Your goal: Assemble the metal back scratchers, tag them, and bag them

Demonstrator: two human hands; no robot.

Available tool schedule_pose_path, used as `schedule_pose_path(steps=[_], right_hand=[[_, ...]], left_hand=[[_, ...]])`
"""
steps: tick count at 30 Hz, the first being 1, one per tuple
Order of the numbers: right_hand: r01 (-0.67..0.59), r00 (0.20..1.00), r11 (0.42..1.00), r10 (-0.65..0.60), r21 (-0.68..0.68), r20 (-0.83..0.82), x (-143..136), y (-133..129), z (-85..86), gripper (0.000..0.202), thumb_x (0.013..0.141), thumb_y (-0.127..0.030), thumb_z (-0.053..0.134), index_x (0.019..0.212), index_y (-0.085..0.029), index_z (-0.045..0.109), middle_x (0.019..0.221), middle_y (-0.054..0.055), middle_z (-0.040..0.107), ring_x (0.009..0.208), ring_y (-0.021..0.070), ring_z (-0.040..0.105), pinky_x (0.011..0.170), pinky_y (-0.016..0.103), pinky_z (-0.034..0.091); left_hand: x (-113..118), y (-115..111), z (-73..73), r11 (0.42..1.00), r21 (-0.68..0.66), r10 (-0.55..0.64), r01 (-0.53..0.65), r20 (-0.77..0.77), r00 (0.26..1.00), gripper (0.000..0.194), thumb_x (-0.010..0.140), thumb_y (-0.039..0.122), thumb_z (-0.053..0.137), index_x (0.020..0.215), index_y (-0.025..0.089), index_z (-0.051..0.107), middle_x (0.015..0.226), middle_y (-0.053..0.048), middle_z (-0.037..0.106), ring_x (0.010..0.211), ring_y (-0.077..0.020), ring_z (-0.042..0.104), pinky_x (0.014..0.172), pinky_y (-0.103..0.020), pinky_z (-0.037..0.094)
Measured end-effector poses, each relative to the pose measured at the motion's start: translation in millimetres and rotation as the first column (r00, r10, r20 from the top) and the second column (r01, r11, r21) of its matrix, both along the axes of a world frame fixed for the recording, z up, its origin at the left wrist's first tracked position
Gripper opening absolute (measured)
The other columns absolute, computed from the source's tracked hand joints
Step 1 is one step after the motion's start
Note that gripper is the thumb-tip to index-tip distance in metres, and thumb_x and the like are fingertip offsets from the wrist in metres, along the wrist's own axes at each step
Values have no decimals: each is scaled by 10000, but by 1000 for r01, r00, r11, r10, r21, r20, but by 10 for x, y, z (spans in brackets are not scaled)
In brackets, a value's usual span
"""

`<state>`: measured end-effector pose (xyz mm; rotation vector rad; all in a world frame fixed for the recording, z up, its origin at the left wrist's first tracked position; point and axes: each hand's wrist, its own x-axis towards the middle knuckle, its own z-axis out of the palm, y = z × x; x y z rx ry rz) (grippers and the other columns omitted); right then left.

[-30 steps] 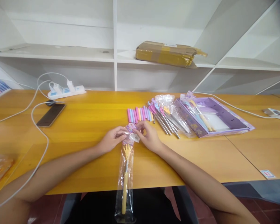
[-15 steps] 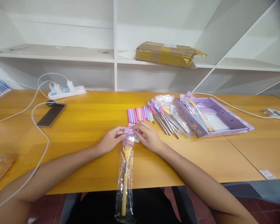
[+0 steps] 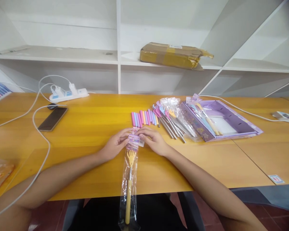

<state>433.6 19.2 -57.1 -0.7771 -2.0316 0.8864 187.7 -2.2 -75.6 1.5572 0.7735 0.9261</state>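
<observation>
The single view looks from the wearer's head, facing forward and down across the table (image 3: pixel 91 173), close above both forearms, with the white shelves (image 3: pixel 69 54) filling its top.

a workspace with long desk (image 3: pixel 91 112) and shelving (image 3: pixel 69 54).

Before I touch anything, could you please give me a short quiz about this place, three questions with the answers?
1. True or false: the left hand and the right hand are both at the top of the clear bag.
2. The back scratcher in this bag is: (a) pink, (b) yellow, (c) blue.
3. Fill in: the taped carton rests on the ____.

Key: 1 true; 2 b; 3 shelf.
</observation>
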Motion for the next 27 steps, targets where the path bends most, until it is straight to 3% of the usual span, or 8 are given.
schedule_pose_path(steps=[5, 16, 21, 27], right_hand=[[5, 1000, 999, -4, 37, -28, 3, -16, 9, 263, 1055, -340, 571, 1251, -264, 727, 1218, 90, 674, 1172, 235, 644, 1058, 464, 515], [-38, 999, 999, 38, 24, 5, 3, -33, -3, 339, 1060, -347, 557, 1372, -294, 677, 1276, 92, 630, 1207, 232, 609, 1103, 472, 487], [-30, 999, 998, 29, 50, 18, -6, -43, 7, 341, 1062, -359, 549, 1369, -279, 673, 1257, 99, 640, 1193, 243, 613, 1078, 484, 506], [-33, 999, 996, 31, 84, 18, 9, -57, 36, 321, 1063, -342, 543, 1337, -268, 692, 1273, 106, 659, 1196, 245, 625, 1074, 491, 509]], left_hand=[[14, -23, 20, 992, 124, 22, -6, -133, 991, 363, 1008, 278, 617, 1369, 279, 656, 1425, -110, 644, 1247, -269, 662, 1064, -449, 538], [6, -20, 12, 998, 55, 22, -15, -125, 992, 416, 1034, 297, 569, 1447, 249, 539, 1225, -107, 719, 1061, -232, 723, 937, -402, 575], [1, -24, 37, 990, 132, 85, -54, -239, 967, 240, 1020, 306, 588, 1238, 234, 657, 1208, -87, 694, 1042, -223, 694, 931, -396, 554], [14, -3, -49, 995, -65, 70, -70, -8, 998, 510, 996, 320, 647, 1455, 256, 434, 1162, -82, 704, 1025, -216, 728, 883, -350, 567]])
